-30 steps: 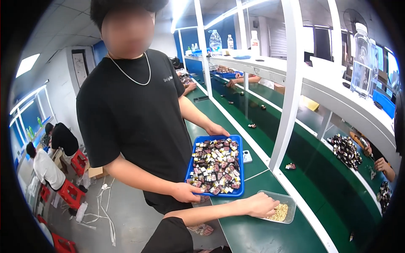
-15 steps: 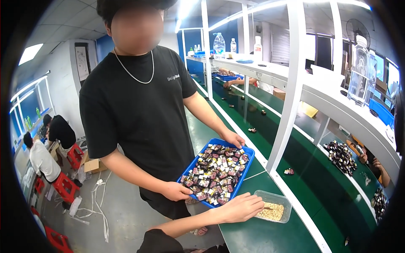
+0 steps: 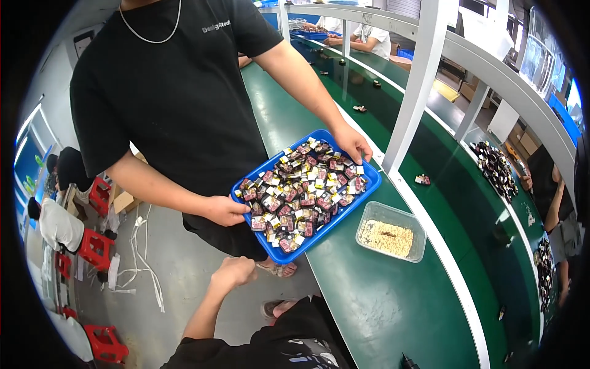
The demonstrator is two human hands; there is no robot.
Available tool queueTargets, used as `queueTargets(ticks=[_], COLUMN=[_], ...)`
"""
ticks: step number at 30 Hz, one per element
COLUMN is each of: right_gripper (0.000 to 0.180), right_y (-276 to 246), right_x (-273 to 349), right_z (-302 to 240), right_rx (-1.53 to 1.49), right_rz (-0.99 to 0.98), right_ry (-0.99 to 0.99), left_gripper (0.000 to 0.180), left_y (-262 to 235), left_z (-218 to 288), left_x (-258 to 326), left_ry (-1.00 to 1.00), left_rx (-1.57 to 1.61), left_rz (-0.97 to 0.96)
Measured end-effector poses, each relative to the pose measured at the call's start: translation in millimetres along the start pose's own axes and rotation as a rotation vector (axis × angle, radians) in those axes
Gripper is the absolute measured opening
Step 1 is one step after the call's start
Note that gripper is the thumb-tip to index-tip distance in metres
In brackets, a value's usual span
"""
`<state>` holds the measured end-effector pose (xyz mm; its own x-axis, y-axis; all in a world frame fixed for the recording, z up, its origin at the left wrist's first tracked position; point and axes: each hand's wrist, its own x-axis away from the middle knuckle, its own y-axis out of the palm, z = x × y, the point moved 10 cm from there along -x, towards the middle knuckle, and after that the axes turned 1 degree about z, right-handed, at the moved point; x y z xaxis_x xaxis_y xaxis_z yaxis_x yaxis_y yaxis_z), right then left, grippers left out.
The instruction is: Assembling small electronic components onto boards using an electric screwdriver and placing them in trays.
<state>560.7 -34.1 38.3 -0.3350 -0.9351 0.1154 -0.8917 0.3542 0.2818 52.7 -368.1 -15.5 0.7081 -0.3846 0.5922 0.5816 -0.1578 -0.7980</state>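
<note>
My left hand is closed in a loose fist over the floor, below the near-left corner of a blue tray. Its curled fingers hide whatever they may hold. Another person stands across from me and grips that tray by two sides. Heaped in it are many small black-and-maroon parts with white and yellow bits. Right of the tray, a clear plastic box of tiny gold-coloured pieces sits on the green bench. My right hand is out of view.
A green conveyor runs alongside the bench, with scattered parts on it. White posts carry a shelf above it. Piles of parts lie on the far side near other workers. Red stools and loose white strips are at left.
My left hand has left the clear box and moved left and back, past the tray. The view has tilted down. The other person still holds the tray, which now overlaps the bench edge.
</note>
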Motion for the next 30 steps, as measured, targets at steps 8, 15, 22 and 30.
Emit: queueTargets(ticks=[8, 15, 22, 30], right_gripper=[0.046, 0.042, 0.043, 0.041], right_y=[-50.6, -41.1, -52.7, -47.8], right_x=[-2.6, 27.5, 39.7, 46.5], right_z=[-7.1, -34.6, -29.8, -25.4], right_rx=[0.294, 0.204, 0.188, 0.162], right_rz=[0.318, 0.310, 0.339, 0.329], right_ry=[-0.229, -0.344, -0.318, -0.249], left_gripper=[0.013, 0.011, 0.018, 0.012], left_y=[-140.6, -177.3, -145.2, -143.4], left_z=[208.9, 344.8, 353.9, 349.7], left_x=[67.3, 32.0, 2.5, 5.1], left_ry=[0.952, 1.274, 1.135, 1.198], left_rx=[0.667, 0.003, -0.232, -0.184], left_rz=[-0.044, 0.724, 0.771, 0.695])
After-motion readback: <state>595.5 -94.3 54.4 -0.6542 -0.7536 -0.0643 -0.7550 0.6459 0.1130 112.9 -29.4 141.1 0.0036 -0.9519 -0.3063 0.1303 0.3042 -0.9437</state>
